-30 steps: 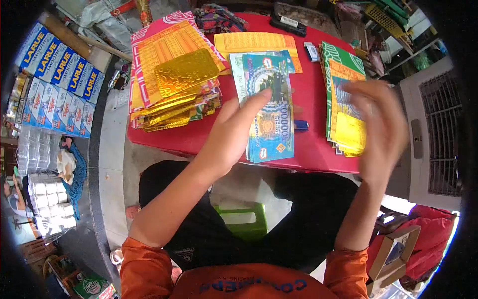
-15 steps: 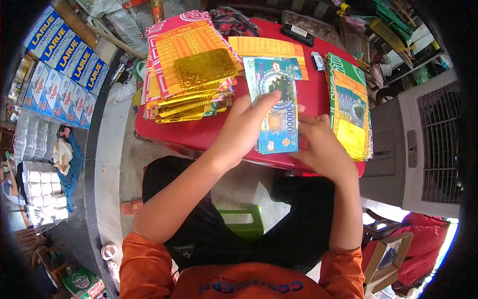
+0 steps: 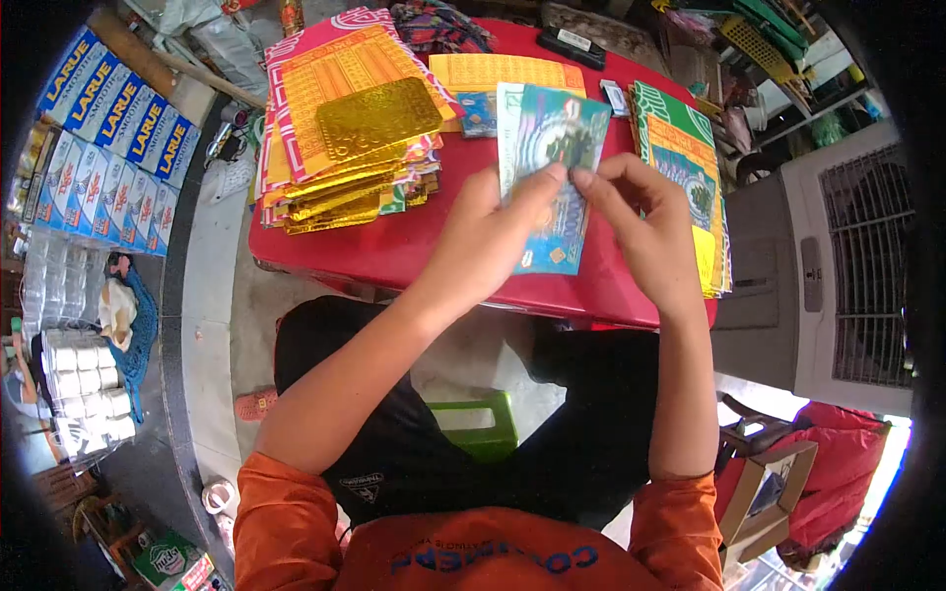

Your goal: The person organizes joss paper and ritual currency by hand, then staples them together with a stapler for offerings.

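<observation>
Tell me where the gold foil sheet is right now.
In the head view, the gold foil sheet lies on top of the pile of orange and pink papers at the left of the red table, left of both hands.

— What's around the red table (image 3: pixel 414 251)?
— Grey concrete floor (image 3: pixel 212 295) on the left, with stacked beer cartons (image 3: pixel 99 148) at the upper left of the frame.
— And the right?
— A grey air cooler (image 3: pixel 838 266) at the right edge, a green stool (image 3: pixel 483 428) lower centre, daylight at the lower right corner
</observation>
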Action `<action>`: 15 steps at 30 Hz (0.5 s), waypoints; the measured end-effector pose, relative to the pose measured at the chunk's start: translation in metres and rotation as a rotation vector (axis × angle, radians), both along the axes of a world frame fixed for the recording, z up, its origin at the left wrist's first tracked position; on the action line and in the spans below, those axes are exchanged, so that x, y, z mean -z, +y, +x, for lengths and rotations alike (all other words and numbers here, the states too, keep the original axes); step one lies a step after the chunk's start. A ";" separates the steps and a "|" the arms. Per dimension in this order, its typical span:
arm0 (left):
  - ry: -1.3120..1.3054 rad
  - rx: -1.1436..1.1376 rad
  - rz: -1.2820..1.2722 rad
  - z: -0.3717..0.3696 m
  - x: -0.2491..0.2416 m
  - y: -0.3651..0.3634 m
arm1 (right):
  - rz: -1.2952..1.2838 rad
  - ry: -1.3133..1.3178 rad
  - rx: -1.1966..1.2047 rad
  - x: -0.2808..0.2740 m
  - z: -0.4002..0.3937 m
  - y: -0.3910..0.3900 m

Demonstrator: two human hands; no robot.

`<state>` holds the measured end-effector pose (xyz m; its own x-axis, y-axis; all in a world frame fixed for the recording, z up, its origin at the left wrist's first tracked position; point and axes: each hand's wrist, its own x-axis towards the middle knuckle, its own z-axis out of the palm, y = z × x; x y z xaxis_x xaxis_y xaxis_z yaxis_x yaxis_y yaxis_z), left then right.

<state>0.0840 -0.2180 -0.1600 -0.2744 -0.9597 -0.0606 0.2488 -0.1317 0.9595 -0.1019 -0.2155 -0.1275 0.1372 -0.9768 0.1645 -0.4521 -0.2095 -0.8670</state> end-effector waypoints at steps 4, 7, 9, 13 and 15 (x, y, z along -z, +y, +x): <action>0.101 -0.033 0.053 0.003 -0.006 -0.001 | -0.055 -0.205 0.179 0.007 -0.017 -0.017; 0.108 -0.058 0.046 0.009 -0.012 -0.004 | -0.152 0.008 0.248 0.012 -0.036 -0.028; 0.095 -0.046 0.043 0.010 -0.017 -0.005 | -0.260 0.269 0.231 0.022 -0.042 -0.033; 0.145 -0.045 0.090 0.011 -0.018 -0.006 | -0.316 0.717 0.233 0.035 -0.039 -0.027; 0.125 -0.049 0.084 0.010 -0.018 -0.005 | -0.311 0.748 0.227 0.037 -0.036 -0.027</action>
<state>0.0937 -0.2230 -0.1416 -0.2380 -0.9651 -0.1097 0.3737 -0.1952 0.9068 -0.1376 -0.2422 -0.1645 0.1229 -0.9191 0.3744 -0.9445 -0.2241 -0.2401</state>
